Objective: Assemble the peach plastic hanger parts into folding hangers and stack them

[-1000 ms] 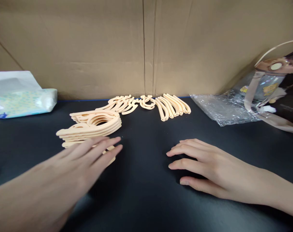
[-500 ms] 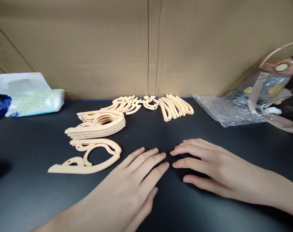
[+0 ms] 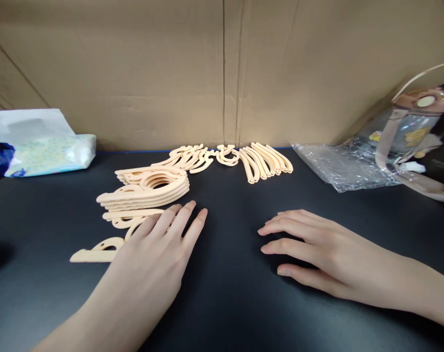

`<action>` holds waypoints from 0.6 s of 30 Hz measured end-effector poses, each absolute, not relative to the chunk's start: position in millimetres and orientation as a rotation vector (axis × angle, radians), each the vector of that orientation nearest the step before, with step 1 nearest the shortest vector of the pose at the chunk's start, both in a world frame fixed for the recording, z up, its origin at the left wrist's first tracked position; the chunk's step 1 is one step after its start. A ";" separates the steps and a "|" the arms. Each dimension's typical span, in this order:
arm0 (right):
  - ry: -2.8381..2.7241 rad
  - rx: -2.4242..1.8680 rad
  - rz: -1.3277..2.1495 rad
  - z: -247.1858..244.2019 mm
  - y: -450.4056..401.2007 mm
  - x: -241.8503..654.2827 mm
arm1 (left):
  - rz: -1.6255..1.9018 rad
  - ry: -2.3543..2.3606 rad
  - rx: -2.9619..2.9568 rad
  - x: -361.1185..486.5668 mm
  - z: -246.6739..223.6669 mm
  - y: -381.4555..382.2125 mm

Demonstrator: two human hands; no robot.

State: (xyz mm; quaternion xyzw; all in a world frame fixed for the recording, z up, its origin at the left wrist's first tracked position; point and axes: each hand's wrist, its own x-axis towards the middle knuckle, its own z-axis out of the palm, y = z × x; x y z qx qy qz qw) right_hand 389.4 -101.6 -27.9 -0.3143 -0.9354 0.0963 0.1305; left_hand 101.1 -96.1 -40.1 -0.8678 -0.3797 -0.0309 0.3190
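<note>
My left hand (image 3: 159, 259), fingers stretched out, reaches over a single cream folding hanger (image 3: 93, 255) and hides its right part. Whether the fingers touch that hanger I cannot tell. Just behind it lies a stack of folded cream hangers (image 3: 144, 198). On the right, my right hand (image 3: 309, 252) rests over the dark table with its fingers apart and nothing in them. Loose hanger hooks (image 3: 227, 155) lie at the back centre, with curved hanger arms (image 3: 267, 164) to their right and more curved pieces (image 3: 192, 157) to their left.
A pack of tissues (image 3: 49, 154) sits at the back left of the black table (image 3: 229, 293). Clear plastic wrapping (image 3: 335, 166) and a bottle with a strap (image 3: 415, 127) stand at the right. A cardboard wall (image 3: 163, 73) closes off the back.
My left hand has moved left and a little away from me, from the table's middle to over the single hanger. The right hand has stayed in place.
</note>
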 end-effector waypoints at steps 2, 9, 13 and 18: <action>-2.718 -0.915 0.278 -27.8 -101.5 389.4 | -0.099 -1.004 -2.297 101.9 -40.6 -93.6; -2.730 -0.922 0.288 -27.6 -101.7 389.9 | -0.135 -1.031 -2.322 101.0 -42.8 -92.7; -2.726 -0.924 0.279 -27.1 -102.1 389.5 | -0.126 -1.038 -2.315 98.8 -43.1 -92.4; -2.727 -0.931 0.287 -26.7 -102.1 388.9 | -0.125 -1.050 -2.311 99.5 -45.0 -91.5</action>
